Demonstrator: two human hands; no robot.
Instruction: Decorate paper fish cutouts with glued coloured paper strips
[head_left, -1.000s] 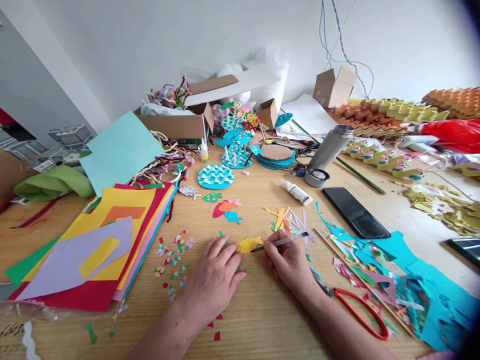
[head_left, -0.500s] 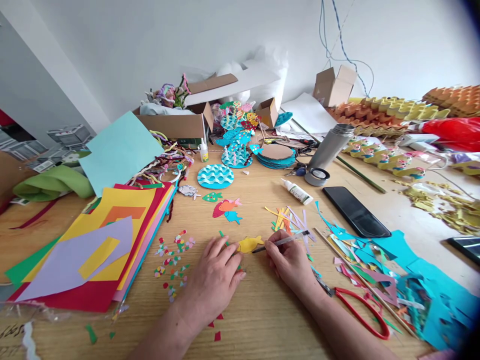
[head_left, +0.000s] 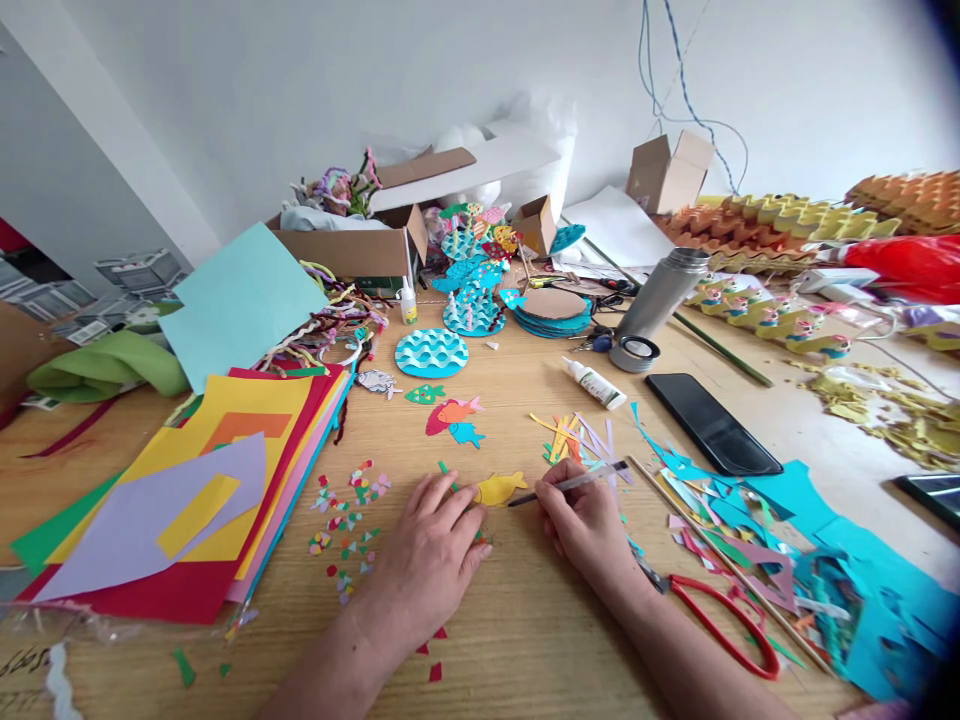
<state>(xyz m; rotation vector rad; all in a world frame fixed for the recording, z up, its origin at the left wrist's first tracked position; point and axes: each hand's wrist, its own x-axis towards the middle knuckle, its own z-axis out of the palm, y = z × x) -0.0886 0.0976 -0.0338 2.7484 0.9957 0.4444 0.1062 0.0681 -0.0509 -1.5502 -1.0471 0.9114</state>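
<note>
A yellow paper fish [head_left: 501, 488] lies flat on the table with drawn marks on it. My left hand [head_left: 439, 525] rests palm down, fingers stretched out, its fingertips at the fish's left end. A strip of green paper [head_left: 443, 468] shows partly under those fingers. My right hand [head_left: 581, 510] is closed around a slim pen [head_left: 592, 475], its dark tip near the lower right edge of the fish, by the tail. Beyond the hands lie a red and orange paper fish [head_left: 452, 412], a blue one [head_left: 466, 434] and a green one [head_left: 425, 394].
Red-handled scissors [head_left: 724, 622] lie beside my right forearm, near blue paper scraps [head_left: 817, 530]. A phone [head_left: 712, 422], a glue bottle [head_left: 595, 383] and a steel flask [head_left: 664, 290] stand or lie farther back. Coloured sheets [head_left: 187, 480] are stacked at left, with confetti pieces [head_left: 352, 520] nearby.
My right hand and the pen have shifted slightly right, and the tip has drawn back from the fish's edge. My left hand and the fish have stayed put.
</note>
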